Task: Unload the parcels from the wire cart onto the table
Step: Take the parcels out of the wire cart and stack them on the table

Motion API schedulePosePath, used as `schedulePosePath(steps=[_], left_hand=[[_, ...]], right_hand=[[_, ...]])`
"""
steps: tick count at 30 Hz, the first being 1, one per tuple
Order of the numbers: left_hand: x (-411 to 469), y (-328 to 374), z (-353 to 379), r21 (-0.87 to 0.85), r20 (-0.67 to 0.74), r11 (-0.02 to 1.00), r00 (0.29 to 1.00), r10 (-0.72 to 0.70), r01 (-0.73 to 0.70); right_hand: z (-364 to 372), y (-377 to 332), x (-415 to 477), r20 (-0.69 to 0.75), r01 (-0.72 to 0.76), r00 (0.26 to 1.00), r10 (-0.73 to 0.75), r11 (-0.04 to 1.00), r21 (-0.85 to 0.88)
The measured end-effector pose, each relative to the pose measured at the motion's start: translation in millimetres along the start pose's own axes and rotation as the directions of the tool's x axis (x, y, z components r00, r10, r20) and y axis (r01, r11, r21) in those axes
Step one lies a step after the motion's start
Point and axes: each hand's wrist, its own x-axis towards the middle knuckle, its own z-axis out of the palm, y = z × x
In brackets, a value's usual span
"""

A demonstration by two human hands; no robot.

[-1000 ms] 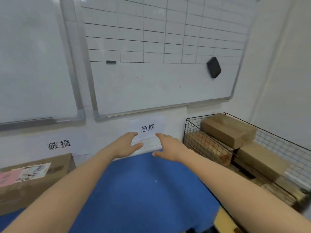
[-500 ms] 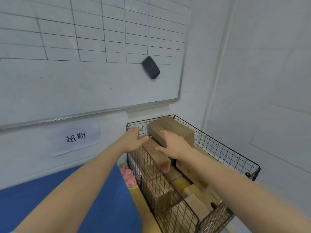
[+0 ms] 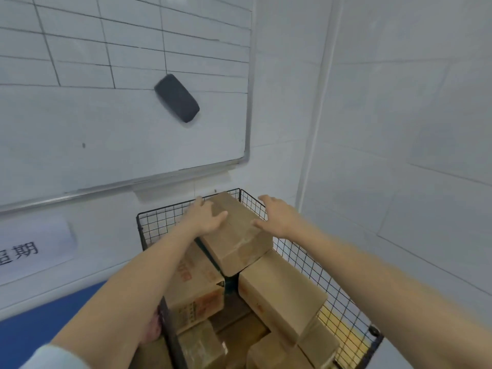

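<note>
Head cam: top parcel (image 3: 237, 235) is a plain brown cardboard box w/ glossy tape, sitting tilted on other boxes in the black wire-mesh cart (image 3: 159, 227). Left grip (image 3: 205, 217) rests on its left top, fingers spread, not curled. Right grip (image 3: 277, 217) is spread open too, thumb at the box's right edge. Blue worktop (image 3: 40, 323) is lower left.

- Left hand (image 3: 205, 218) and right hand (image 3: 277, 218): both bare.
- Left forearm (image 3: 149, 283): uncovered from the wrist back to the sleeve.
- Sleeve (image 3: 58, 358): pale, whitish-blue cloth with a soft, rounded edge, seen only at the lower left corner.
- Right forearm (image 3: 372, 288): uncovered along all the length in view.
</note>
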Motion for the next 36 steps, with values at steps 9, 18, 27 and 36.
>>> schedulePosePath(steps=[9,18,27,36], left_hand=[[38.8,-6.8,46.3,0.047,0.127,0.971,0.963,-0.237,0.233],[34.3,2.0,51.1,-0.4,0.104,0.847,0.935,-0.338,0.35],[6.9,35.4,4.1,-0.833,-0.124,0.522,0.856,-0.502,0.185],[-37.7,64.8,-27.6,-0.85,-0.166,0.509,0.848,-0.504,0.137]], right_hand=[[30.1,24.4,74.1,0.137,0.103,0.985,-0.108,0.994,0.046],[47.0,30.5,101.3,0.232,0.22,0.933,-0.275,0.946,0.239],[9.0,46.3,77.8,0.085,0.28,0.933,-0.35,0.853,0.44],[-27.0,39.2,53.8,0.051,0.211,0.941,-0.334,0.697,0.685]])
